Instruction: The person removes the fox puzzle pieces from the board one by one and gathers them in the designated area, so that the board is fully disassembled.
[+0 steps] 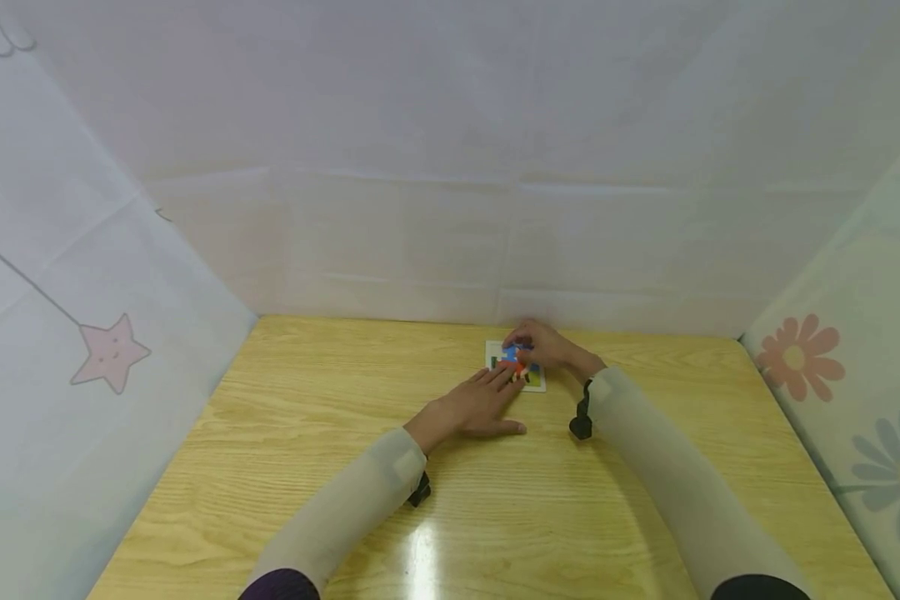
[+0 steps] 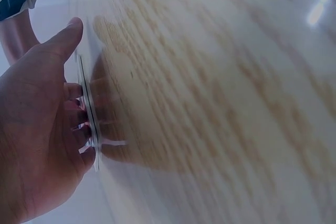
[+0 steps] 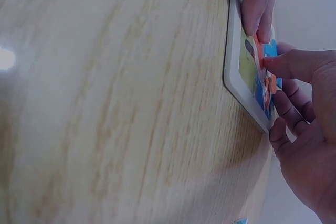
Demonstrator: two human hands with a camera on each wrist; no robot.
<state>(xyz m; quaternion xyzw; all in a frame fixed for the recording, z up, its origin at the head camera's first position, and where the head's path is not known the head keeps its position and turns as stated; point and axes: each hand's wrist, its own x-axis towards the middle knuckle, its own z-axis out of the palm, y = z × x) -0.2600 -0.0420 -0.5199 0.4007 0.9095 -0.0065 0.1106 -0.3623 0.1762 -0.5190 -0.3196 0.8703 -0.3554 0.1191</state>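
A small jigsaw puzzle in a white-edged tray lies flat near the back of the table. Its picture has blue, red and green parts. The left hand lies over the near left side, its straight fingers resting on the puzzle and its thumb spread out on the table side. At the upper right of the puzzle, the right hand pinches a blue and orange puzzle piece between thumb and fingers. In the left wrist view, the left hand shows the tray edge-on beneath its fingertips.
The wooden table meets a white cloth wall just behind the puzzle. Printed cloth sides stand left and right. A small blue thing, cut off by the frame, shows at the bottom of the right wrist view.
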